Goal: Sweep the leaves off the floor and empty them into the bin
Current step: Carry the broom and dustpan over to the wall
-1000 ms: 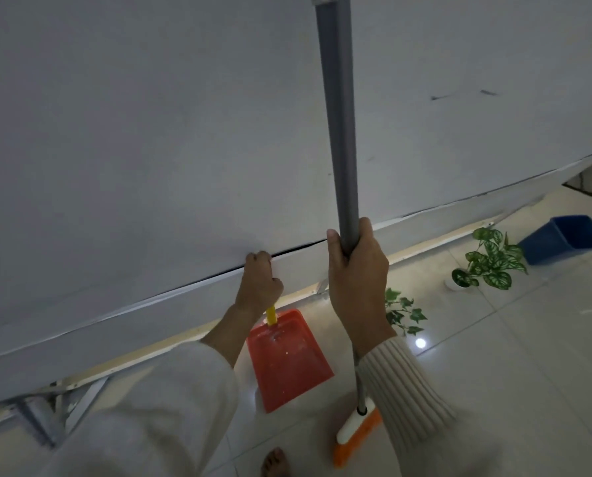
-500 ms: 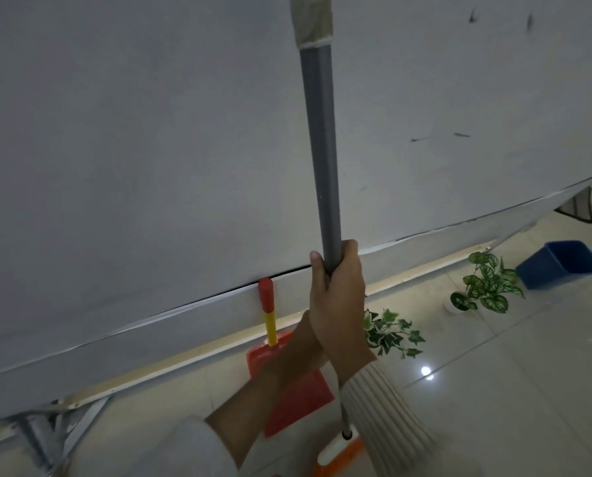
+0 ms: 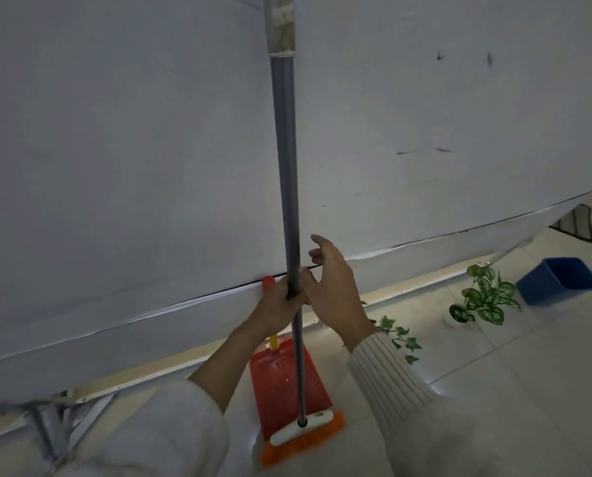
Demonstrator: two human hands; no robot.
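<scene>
An ivy sprig (image 3: 396,335) and a variegated green-and-white leaf cluster (image 3: 484,297) lie unswept on the glossy pale tiles (image 3: 511,390), the sprig close to the foot of the wall, the cluster farther right, near the blue bin (image 3: 559,280), a squarish plastic tub that sits tilted by the wall; you have just passed the broom (image 3: 285,166) from one hand to the other; your left hand (image 3: 281,301), which a second ago held the dustpan's handle, now curls its fingers round the smooth grey pole; your right hand (image 3: 336,290) has let go and hangs just beside the pole, fingers spread and relaxed, holding nothing; the broom stands almost upright, its white head and stiff orange bristles (image 3: 298,447) down on the floor at your feet; the red dustpan (image 3: 277,390), flat and wedge-shaped with a yellow-and-red handle, stands released, propped against the matt white wall (image 3: 115,166) behind the pole; the swap probably frees your right hand for a fresh hold, so the sweeping itself has yet to begin.
</scene>
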